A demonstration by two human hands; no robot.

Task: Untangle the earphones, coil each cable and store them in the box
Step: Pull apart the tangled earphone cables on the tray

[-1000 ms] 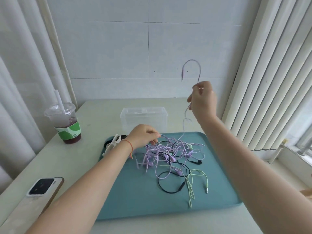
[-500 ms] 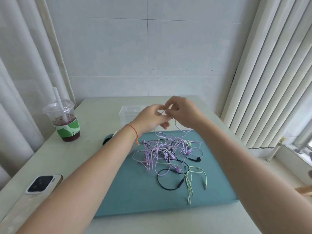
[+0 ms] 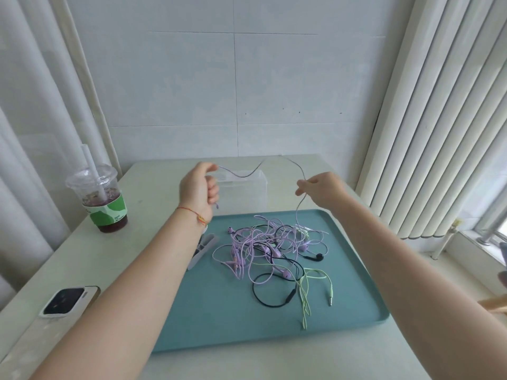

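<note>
Cable [image 3: 248, 173], purple, spans between both hands above the clear box [image 3: 242, 194]: left hand [image 3: 199, 187] curls round one end, right hand [image 3: 321, 189] pinches it. Below the right hand, tangled earphones [image 3: 274, 248] lie on the teal tray [image 3: 208, 303].

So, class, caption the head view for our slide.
Left hand and right hand stretch a purple cable above the tangled earphones.

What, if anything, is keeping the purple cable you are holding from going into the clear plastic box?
The tangle: the thin purple cable runs from the right hand into the knotted earphones on the teal tray. The clear plastic box behind it looks open.
</note>
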